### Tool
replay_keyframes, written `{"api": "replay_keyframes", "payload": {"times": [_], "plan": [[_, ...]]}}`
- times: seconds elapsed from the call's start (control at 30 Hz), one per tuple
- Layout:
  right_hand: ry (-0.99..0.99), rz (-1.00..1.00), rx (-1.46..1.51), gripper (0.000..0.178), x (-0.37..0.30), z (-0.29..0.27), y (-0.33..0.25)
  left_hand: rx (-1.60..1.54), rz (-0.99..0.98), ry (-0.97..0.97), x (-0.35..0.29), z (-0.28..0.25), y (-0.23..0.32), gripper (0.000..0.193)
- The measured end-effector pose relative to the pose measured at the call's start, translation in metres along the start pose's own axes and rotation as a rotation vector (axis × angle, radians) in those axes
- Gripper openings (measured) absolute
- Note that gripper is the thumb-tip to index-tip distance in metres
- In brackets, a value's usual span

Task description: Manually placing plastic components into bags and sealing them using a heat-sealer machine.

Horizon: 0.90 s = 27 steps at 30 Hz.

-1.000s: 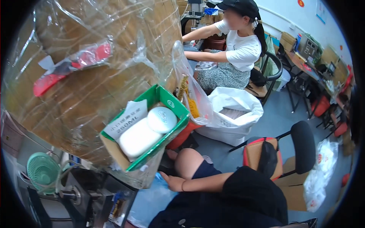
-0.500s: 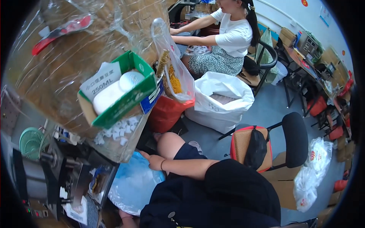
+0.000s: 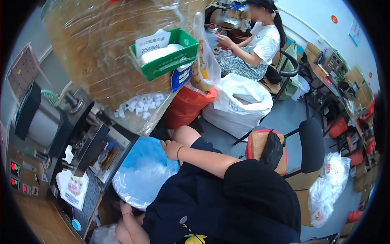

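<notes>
Dark printing marks the white slip [image 3: 151,42] in the far green cardboard box [image 3: 171,63]. Nearer, on the left, a crinkled, rounded blue plastic bag [image 3: 142,171] sits between the right hand [image 3: 171,149] at its right edge and the left hand [image 3: 126,208] at its near edge; whether their fingers clamp it, I cannot tell.

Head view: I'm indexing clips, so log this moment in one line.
left hand: at blue plastic bag, lower edge | right hand: at blue plastic bag, right side | nearby: small white pieces, green box, red bag
</notes>
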State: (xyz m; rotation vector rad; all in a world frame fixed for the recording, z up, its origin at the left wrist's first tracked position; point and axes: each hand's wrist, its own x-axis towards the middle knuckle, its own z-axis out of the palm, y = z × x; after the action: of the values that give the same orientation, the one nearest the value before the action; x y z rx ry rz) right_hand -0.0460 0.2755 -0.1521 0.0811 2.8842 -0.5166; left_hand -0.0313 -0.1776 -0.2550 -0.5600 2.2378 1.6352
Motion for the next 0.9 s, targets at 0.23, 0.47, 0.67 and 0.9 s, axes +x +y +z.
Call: {"api": "replay_keyframes", "payload": {"times": [0.23,0.47,0.67,0.9], "plan": [[0.460,-0.523,0.222,0.027,-0.042,-0.201,-0.073,0.702,0.297,0.069,-0.028,-0.038,0.018,0.042],[0.351,-0.262,-0.225,0.025,0.055,-0.191,-0.085,0.787,0.591,-0.264,-0.160,-0.038,0.141,0.046],[0.391,-0.300,-0.037,0.023,0.076,-0.175,-0.049,-0.110,1.304,-0.604,-0.269,-0.016,0.298,0.047],[0.471,-0.526,-0.013,0.026,0.092,-0.169,-0.056,-0.713,1.146,-0.890,-0.304,-0.022,0.326,0.032]]}}
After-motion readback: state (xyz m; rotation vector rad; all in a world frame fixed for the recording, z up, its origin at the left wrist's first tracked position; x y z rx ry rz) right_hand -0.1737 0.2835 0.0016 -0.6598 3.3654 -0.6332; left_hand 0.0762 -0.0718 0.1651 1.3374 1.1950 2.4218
